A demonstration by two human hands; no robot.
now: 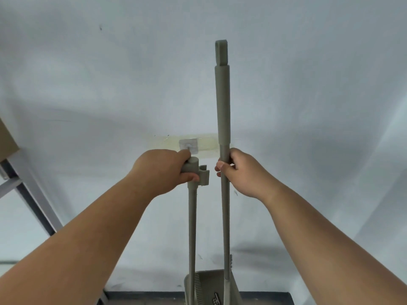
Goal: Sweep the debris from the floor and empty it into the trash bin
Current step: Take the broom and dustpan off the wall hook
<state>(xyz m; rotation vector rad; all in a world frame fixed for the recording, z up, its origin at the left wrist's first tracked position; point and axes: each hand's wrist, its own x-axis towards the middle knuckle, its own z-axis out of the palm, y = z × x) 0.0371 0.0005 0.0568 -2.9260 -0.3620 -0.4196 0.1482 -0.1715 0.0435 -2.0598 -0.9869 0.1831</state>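
Note:
I face a white wall with a grey-green broom and dustpan set upright before it. My left hand grips the top grip of the dustpan handle, which carries a side clip. My right hand grips the taller broom handle just below its thick upper sleeve. The dustpan tray with a comb edge stands at the bottom centre, and the broom's lower end sits in it. No debris or trash bin is in view.
A clear adhesive wall hook sits on a yellowed tape strip just behind my left hand. A metal frame with a brown board leans at the left edge. A dark baseboard runs along the bottom.

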